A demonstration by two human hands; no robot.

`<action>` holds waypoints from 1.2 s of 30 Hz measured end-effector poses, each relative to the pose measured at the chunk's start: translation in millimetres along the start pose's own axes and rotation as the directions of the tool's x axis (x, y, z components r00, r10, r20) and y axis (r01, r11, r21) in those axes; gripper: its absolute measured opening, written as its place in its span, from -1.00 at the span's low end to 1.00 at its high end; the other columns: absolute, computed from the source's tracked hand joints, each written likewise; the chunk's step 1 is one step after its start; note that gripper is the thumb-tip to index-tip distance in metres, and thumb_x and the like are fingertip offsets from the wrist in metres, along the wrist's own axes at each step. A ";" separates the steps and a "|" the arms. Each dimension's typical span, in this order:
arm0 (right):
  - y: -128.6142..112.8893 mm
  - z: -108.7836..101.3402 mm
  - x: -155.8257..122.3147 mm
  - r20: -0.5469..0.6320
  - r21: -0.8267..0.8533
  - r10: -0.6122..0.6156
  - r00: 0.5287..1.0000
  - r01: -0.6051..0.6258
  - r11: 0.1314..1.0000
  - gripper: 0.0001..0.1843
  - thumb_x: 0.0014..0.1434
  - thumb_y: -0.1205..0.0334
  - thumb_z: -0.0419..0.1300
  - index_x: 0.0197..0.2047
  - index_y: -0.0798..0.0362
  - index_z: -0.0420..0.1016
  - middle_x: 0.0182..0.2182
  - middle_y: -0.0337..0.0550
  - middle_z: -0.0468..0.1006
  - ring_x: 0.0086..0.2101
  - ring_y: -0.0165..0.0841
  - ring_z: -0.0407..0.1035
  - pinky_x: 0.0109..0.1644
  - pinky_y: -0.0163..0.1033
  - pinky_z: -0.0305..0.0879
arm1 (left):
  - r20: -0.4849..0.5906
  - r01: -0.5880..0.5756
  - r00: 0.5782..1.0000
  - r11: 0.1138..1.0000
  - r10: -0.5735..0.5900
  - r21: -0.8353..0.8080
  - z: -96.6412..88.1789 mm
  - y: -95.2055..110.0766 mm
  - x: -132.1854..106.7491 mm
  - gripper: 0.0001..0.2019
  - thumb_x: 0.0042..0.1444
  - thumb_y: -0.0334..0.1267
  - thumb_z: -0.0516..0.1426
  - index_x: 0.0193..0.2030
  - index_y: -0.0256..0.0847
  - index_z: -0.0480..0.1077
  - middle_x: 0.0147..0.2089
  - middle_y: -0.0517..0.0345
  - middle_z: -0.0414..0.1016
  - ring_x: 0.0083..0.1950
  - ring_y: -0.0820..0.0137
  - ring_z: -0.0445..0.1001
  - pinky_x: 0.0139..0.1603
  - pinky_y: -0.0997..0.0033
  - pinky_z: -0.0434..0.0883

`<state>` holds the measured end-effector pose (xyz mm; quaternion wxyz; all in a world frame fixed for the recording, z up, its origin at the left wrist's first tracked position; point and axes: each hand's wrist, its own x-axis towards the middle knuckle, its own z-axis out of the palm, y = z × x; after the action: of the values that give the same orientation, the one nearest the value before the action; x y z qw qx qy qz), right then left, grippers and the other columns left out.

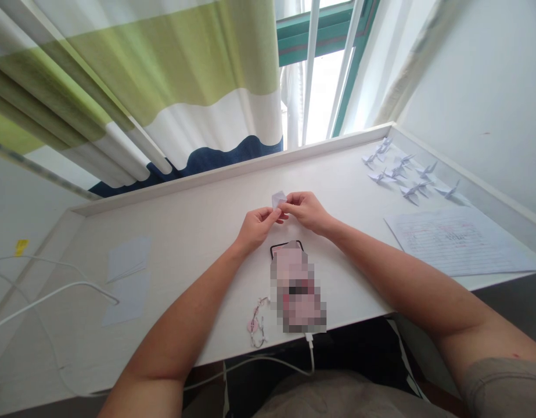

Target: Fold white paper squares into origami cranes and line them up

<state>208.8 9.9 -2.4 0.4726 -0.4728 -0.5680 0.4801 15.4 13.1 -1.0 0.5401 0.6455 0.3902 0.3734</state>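
- Your bench (198, 232) spreads wide and pale under everything; the phone (294, 278) lies near its front edge, straight ahead of you.
- A lined sheet (459, 241) lies flat, well to the right of the phone.
- Two blank paper squares (128, 273) lie well to the left of the phone, one just beyond the other.
- A cluster of paper birds (407, 174) sits far beyond and to the right of the phone.
- Your left hand (256, 226) and right hand (309, 212) meet just beyond the phone's far end, with the fingers of both closed in a pinch on one small piece.
- The folded paper (279, 200) sits between those fingertips, just beyond the phone.
  - It looks light, thin and easy to crush or tear, so grip it gently at the layered folds.
  - Its free corner points up and away from you.
  - It is too small to tell a long axis.
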 end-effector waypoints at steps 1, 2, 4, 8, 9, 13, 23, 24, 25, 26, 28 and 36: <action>-0.6 1.2 -0.7 -0.001 0.000 -0.008 1.000 0.008 1.000 -0.59 0.17 -0.09 0.47 -0.49 -0.02 0.49 -0.50 -0.25 0.48 -0.42 -0.37 0.31 -0.26 -0.12 0.30 | -0.001 -0.001 1.000 1.000 0.001 0.001 0.0 -0.5 0.2 -0.50 0.22 0.26 0.32 -0.21 -0.23 0.69 -0.13 -0.10 0.78 -0.10 0.16 0.72 0.13 0.10 0.58; -1.3 2.2 -1.6 0.010 0.008 -0.016 1.000 0.016 1.000 -0.58 0.18 -0.11 0.45 -0.49 -0.02 0.50 -0.49 -0.24 0.49 -0.41 -0.37 0.32 -0.25 -0.12 0.31 | -0.001 0.000 1.000 1.000 0.000 -0.003 -0.3 -0.9 0.6 -0.48 0.22 0.28 0.32 -0.23 -0.23 0.69 -0.16 -0.11 0.77 -0.10 0.15 0.72 0.13 0.10 0.58; -2.9 3.2 -3.5 0.045 0.032 -0.031 0.999 0.030 0.999 -0.55 0.22 -0.19 0.41 -0.45 -0.02 0.54 -0.46 -0.22 0.55 -0.38 -0.35 0.37 -0.21 -0.12 0.36 | 0.003 0.006 1.000 1.000 -0.006 -0.022 -1.7 -1.5 1.5 -0.46 0.21 0.31 0.31 -0.26 -0.23 0.68 -0.20 -0.10 0.77 -0.11 0.14 0.73 0.13 0.08 0.58; -5.5 2.0 -5.6 0.082 0.068 -0.076 0.994 0.071 0.995 -0.48 0.27 -0.31 0.34 -0.40 -0.02 0.63 -0.39 -0.16 0.64 -0.31 -0.31 0.46 -0.13 -0.10 0.45 | 0.022 0.035 0.999 0.997 -0.033 -0.062 -5.1 -0.8 3.4 -0.48 0.23 0.27 0.31 -0.22 -0.23 0.69 -0.19 -0.09 0.77 -0.17 0.16 0.73 0.13 0.02 0.58; -5.7 1.6 -5.6 0.088 0.076 -0.090 0.992 0.083 0.994 -0.48 0.28 -0.32 0.34 -0.38 -0.02 0.64 -0.37 -0.15 0.65 -0.30 -0.30 0.47 -0.10 -0.10 0.46 | 0.020 0.047 0.999 0.997 -0.046 -0.069 -5.6 -0.4 3.7 -0.50 0.23 0.25 0.32 -0.21 -0.23 0.68 -0.18 -0.09 0.77 -0.18 0.16 0.73 0.14 0.01 0.58; -3.5 1.6 -3.8 0.100 0.089 -0.121 0.988 0.112 0.990 -0.47 0.28 -0.34 0.33 -0.35 -0.02 0.65 -0.34 -0.14 0.67 -0.27 -0.30 0.49 -0.05 -0.08 0.45 | -0.007 0.080 0.997 0.992 -0.081 -0.093 -4.7 0.3 4.4 -0.54 0.25 0.20 0.31 -0.25 -0.24 0.67 -0.16 -0.09 0.77 -0.21 0.17 0.73 0.13 0.01 0.58; 3.6 2.3 -0.9 0.068 0.044 -0.122 0.990 0.119 0.992 -0.57 0.31 -0.17 0.33 -0.37 0.02 0.65 -0.37 -0.16 0.67 -0.30 -0.33 0.46 -0.05 -0.10 0.38 | -0.088 -0.048 0.995 0.997 0.042 -0.068 0.0 -1.5 1.8 -0.51 0.18 0.24 0.37 -0.26 -0.23 0.67 -0.21 -0.02 0.76 -0.31 0.26 0.69 -0.11 0.19 0.61; 3.0 1.8 -1.6 0.077 0.036 -0.117 0.990 0.115 0.993 -0.57 0.31 -0.15 0.34 -0.39 0.02 0.63 -0.39 -0.18 0.65 -0.32 -0.35 0.44 -0.08 -0.11 0.37 | -0.072 -0.045 0.997 0.996 0.039 -0.075 -1.3 -1.4 2.0 -0.53 0.18 0.23 0.37 -0.28 -0.23 0.67 -0.24 -0.02 0.76 -0.32 0.26 0.69 -0.10 0.17 0.61; 2.3 1.5 -2.5 0.094 0.035 -0.113 0.989 0.110 0.993 -0.57 0.31 -0.14 0.34 -0.41 0.02 0.61 -0.41 -0.19 0.63 -0.34 -0.36 0.43 -0.10 -0.12 0.36 | -0.049 -0.038 0.998 0.996 0.034 -0.083 -2.8 -1.2 2.2 -0.54 0.19 0.21 0.38 -0.30 -0.22 0.67 -0.27 -0.01 0.75 -0.32 0.26 0.68 -0.07 0.16 0.61; 1.4 1.2 -3.5 0.117 0.041 -0.108 0.987 0.104 0.994 -0.57 0.31 -0.14 0.34 -0.42 0.02 0.60 -0.43 -0.19 0.61 -0.36 -0.36 0.42 -0.12 -0.12 0.35 | -0.022 -0.030 0.999 0.996 0.028 -0.087 -4.2 -1.0 2.3 -0.56 0.19 0.20 0.38 -0.32 -0.21 0.67 -0.30 0.00 0.74 -0.31 0.26 0.68 -0.03 0.15 0.60; -0.3 1.1 -5.1 0.159 0.065 -0.099 0.982 0.090 0.994 -0.55 0.32 -0.16 0.35 -0.43 0.02 0.56 -0.45 -0.19 0.59 -0.37 -0.36 0.43 -0.15 -0.13 0.36 | 0.016 -0.030 0.999 0.996 0.032 -0.081 -6.0 -0.5 2.2 -0.58 0.21 0.17 0.37 -0.36 -0.20 0.66 -0.35 0.03 0.72 -0.28 0.26 0.68 0.05 0.14 0.58; -2.7 -2.9 -5.4 0.165 0.138 -0.100 0.981 0.077 0.987 -0.58 0.24 -0.16 0.42 -0.40 0.01 0.59 -0.41 -0.18 0.64 -0.29 -0.32 0.48 -0.05 -0.11 0.41 | -0.157 -0.160 0.976 0.985 0.149 -0.059 -0.5 -5.4 1.5 -0.55 0.16 0.21 0.41 -0.33 -0.20 0.59 -0.35 0.11 0.66 -0.36 0.38 0.59 -0.19 0.31 0.54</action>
<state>212.0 4.6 0.1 0.4731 -0.3718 -0.5942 0.5337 15.1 15.2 -6.1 0.5005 0.6239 0.3655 0.4761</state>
